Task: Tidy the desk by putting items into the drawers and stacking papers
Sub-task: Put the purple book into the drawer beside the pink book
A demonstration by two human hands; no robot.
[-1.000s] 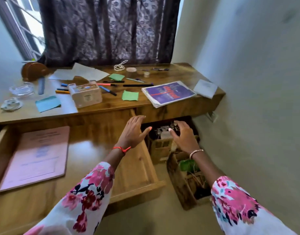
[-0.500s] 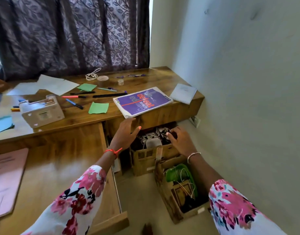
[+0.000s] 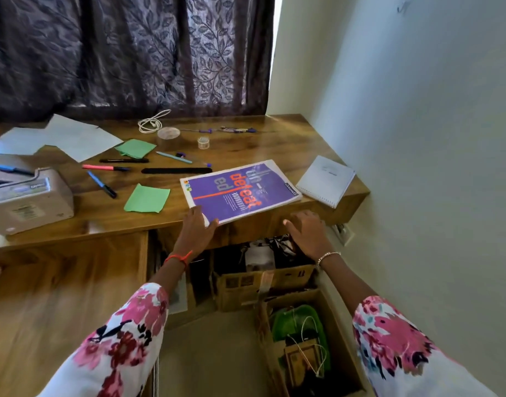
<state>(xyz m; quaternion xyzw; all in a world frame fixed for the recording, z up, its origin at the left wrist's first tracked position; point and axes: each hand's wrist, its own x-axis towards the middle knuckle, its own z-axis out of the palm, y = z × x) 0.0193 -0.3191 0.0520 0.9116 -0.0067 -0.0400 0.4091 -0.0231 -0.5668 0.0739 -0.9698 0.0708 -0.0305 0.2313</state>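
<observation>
Purple book (image 3: 240,193) overhangs the desk (image 3: 289,138) front edge; our left hand (image 3: 196,227) grasps its near corner, our right hand (image 3: 306,233) hangs released beside it. We judge a one-cornered lift could tip it into the boxes (image 3: 240,285) below

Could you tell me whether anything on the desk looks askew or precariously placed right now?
Yes: the purple book lies skewed, its near corner overhanging the desk edge by the left hand; the white notepad also juts over.
</observation>
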